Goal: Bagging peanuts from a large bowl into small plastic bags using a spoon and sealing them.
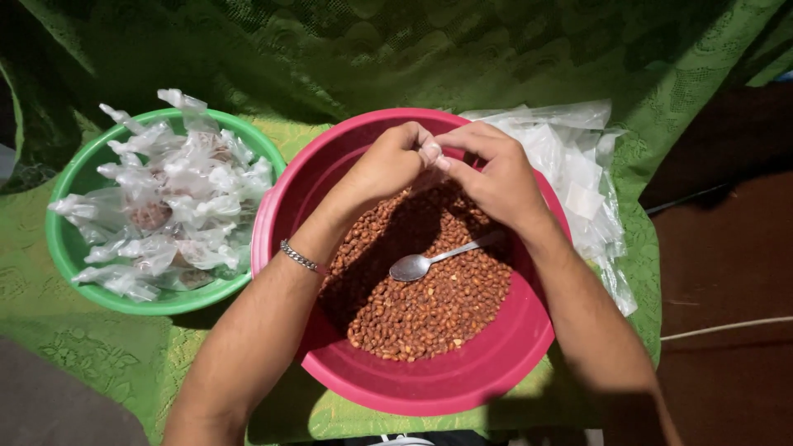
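My left hand (388, 161) and right hand (496, 177) meet over the pink bowl (462, 380) of peanuts (429, 306), the fingers of both pinched together on a small clear bag (433, 154). A spoon (421, 264) lies on the peanuts.

We have bare forearms, with no sleeves reaching into view. Our left wrist wears a silver chain-link bracelet (299, 258), at about eight o'clock from our hands. The fingernails we can see are short and plain.
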